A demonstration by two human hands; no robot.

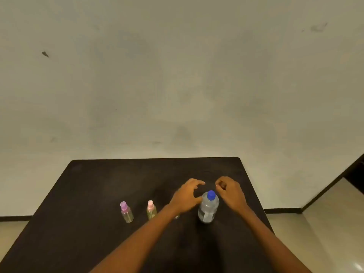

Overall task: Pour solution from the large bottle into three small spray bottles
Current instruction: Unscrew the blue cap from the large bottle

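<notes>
A large clear bottle (208, 210) with a blue cap stands upright on the black table (94, 184). My left hand (187, 196) hovers just left of its neck, fingers loosely curved and holding nothing. My right hand (230, 191) hangs to the right of the cap, fingers loosely curled, empty. A small spray bottle with a purple cap (126, 212) and one with a pink cap (151, 210) stand to the left. A third small bottle (176, 216) is almost hidden behind my left forearm.
The table's back edge runs close to a plain pale wall. Tiled floor shows on both sides, and a dark door frame (352, 174) stands at the far right.
</notes>
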